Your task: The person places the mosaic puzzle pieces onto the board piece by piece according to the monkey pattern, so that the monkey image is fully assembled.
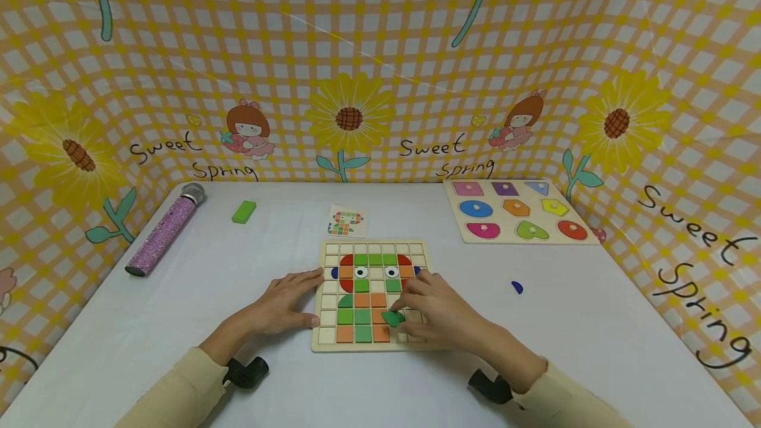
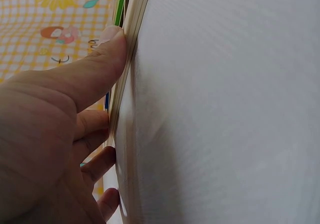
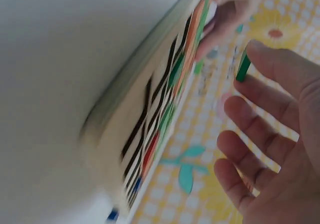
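Note:
A wooden grid board (image 1: 327, 335) lies on the white table, partly filled with orange, green, red and blue tiles and two eye tiles (image 1: 361, 272). At its left edge rests my left hand (image 1: 279, 306), thumb and fingertips touching the side; the left wrist view shows the thumb (image 2: 107, 54) lying along the rim. My right hand (image 1: 442, 312) is over the board's lower right, pinching a small green tile (image 1: 392, 318) between thumb and index finger. In the right wrist view this green tile (image 3: 243, 67) shows edge-on, raised off the board. The right hand hides several cells.
Behind the board lies a pattern card (image 1: 347, 222). A green block (image 1: 244, 212) and a glittery pink microphone (image 1: 166, 230) are at the left. A shape puzzle (image 1: 470, 237) lies at the back right, with a blue half-round piece (image 1: 517, 287) nearer. Patterned cloth (image 1: 380, 51) walls the table.

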A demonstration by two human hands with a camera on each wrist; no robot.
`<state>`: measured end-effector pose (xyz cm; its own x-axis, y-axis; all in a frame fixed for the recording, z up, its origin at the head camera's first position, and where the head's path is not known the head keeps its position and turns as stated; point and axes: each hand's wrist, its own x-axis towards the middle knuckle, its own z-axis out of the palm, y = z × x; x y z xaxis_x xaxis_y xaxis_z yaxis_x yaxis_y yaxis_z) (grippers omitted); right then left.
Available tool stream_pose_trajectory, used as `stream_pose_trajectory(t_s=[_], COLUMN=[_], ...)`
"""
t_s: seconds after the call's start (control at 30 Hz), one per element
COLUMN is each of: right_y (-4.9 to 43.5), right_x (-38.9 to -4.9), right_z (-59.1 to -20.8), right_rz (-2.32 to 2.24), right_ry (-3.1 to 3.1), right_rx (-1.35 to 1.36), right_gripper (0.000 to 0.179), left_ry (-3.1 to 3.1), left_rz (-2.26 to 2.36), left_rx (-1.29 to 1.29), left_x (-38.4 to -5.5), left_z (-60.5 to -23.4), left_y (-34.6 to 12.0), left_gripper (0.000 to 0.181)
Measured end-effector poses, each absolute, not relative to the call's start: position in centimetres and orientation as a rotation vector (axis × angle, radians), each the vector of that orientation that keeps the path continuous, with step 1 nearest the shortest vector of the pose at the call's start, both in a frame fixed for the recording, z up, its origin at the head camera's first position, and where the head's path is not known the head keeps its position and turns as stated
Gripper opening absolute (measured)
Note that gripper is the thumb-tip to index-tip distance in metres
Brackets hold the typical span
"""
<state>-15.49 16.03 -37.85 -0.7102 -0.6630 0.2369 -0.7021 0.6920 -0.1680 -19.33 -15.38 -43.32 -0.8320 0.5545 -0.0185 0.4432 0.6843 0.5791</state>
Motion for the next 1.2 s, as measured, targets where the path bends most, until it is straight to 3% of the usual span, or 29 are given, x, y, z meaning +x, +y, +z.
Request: stream_pose_trajectory(t_s=[0.63,1.2], right_y=[8.4,6.1], right_x=[-15.4,-15.6], right_z=[-39.1,-39.4], right_rz=[0.21,0.107], right_ry=[-2.761,-2.813], right_rx=[1.227,1.26], right_gripper=[0.024,0.023], left_ry=[2.702,2.706], left_rz=[0.844,0.826], left_rx=[0.836,0.848], left_x=[-19.3,-19.3], left_z=[-43.1,-43.2], left_y=[-15.6,-15.5], left_gripper=[0.077,0.073])
